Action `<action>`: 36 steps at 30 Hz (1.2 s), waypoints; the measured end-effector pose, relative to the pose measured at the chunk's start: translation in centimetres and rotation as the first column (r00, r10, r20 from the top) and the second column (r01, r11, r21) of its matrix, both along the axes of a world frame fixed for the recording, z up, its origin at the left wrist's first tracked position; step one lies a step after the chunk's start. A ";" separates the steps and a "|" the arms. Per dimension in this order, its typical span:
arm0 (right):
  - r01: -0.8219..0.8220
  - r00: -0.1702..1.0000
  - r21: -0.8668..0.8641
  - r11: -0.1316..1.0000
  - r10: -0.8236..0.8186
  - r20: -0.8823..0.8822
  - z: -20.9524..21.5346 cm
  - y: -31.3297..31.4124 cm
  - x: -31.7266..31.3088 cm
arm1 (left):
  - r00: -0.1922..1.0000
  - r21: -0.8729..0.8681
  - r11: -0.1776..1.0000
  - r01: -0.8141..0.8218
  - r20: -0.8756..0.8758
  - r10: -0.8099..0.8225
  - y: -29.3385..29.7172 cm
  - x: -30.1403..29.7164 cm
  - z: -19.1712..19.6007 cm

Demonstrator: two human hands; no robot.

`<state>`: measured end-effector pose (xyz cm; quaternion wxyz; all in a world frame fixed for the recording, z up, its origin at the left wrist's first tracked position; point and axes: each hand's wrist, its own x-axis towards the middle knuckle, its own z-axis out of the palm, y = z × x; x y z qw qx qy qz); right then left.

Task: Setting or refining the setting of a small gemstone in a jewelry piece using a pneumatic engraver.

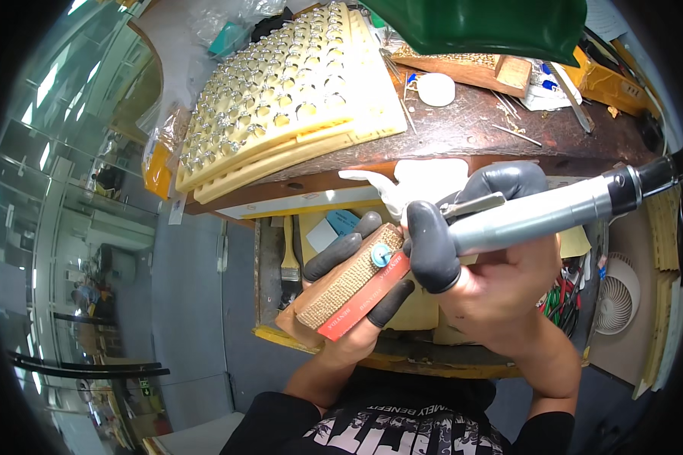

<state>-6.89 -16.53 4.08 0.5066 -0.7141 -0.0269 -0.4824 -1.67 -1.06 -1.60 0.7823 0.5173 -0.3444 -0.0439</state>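
My left hand point(354, 339), its fingers in black finger cots, grips a wooden block point(287, 324) from both sides. The block has a golden, grainy face point(336, 292) and a red printed strip point(366, 302) along one edge. A small round blue-green piece point(381, 255) sits at the face's upper end. Wrapped in my right hand point(501, 292) is a silver rotary handpiece point(542, 216), its cord end pointing right. Black cots cover my right thumb and forefinger, which hide the handpiece's tip beside the block's upper end.
Above my hands, the dark workbench point(463, 125) bears a cream tray point(281, 83) of many rings, a white round lid point(436, 89) and another wooden block point(501, 74). A green lamp shade point(493, 26) overhangs it. Below is an open drawer point(425, 364) holding a brush point(289, 250).
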 end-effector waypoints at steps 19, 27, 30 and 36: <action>0.048 0.996 -0.146 0.988 -0.058 -0.063 0.5 -0.4 -0.3 | 0.992 0.139 0.988 -0.060 0.115 0.044 0.4 0.2 -0.1; 0.044 0.999 -0.028 0.999 -0.045 -0.016 0.6 0.2 0.0 | 0.998 0.087 0.994 -0.060 0.041 0.056 0.2 -0.1 0.2; 0.022 1.000 0.077 0.997 -0.022 -0.002 0.1 0.3 0.2 | 0.988 0.133 0.987 -0.092 0.132 0.074 0.5 0.0 0.0; -0.009 1.000 0.040 0.999 0.009 0.023 0.2 0.1 0.0 | 0.986 0.088 0.988 -0.124 -0.101 0.133 -0.4 -0.9 0.5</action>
